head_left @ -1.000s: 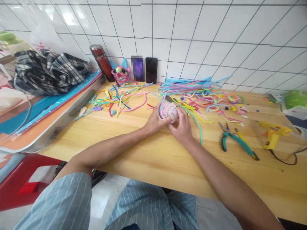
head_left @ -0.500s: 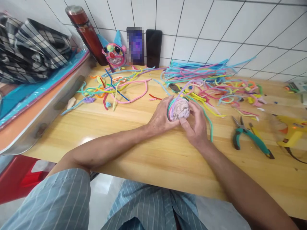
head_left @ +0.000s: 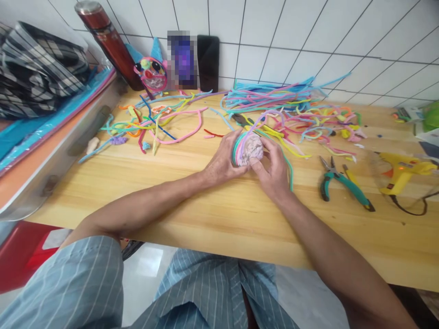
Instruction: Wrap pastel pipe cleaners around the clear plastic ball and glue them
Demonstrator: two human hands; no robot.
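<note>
- A rounded craft piece (head_left: 253,147), about fist-shaped, is held just above the middle of the bench (head_left: 206,224); whether its underside touches the wood cannot be seen. Its right face is pale, whitish pink and crinkled; teal, pink and lilac strands band its left side.
- The left hand (head_left: 223,157) is cupped half open around the left side, thumb along the near edge, fingers curving behind.
- The right hand (head_left: 274,169) is partly curled, thumb against the near right face, fingers along the far right side, so both hands have hold of it.
- It looks light and slightly soft, with fuzzy, grippy strands. The banded flanks seem the safest hold; firm pressure could dent the pale face or shift the bands.
- A lilac pipe cleaner (head_left: 259,119) arches up and away from its far side; a green strand (head_left: 291,171) lies just right of the right hand.
- Farther back lie a blue and pink pipe cleaner bundle (head_left: 270,96) and, right of it, a loose multicoloured tangle (head_left: 318,130). More loose strands (head_left: 178,139) lie to the left.
- To the right are teal-handled pliers (head_left: 348,185) and a yellow glue gun (head_left: 394,171).
- At the far left, a blue-eared animal figure (head_left: 153,80) stands between a red-brown thermos (head_left: 108,43) and a dark phone (head_left: 208,64).
</note>
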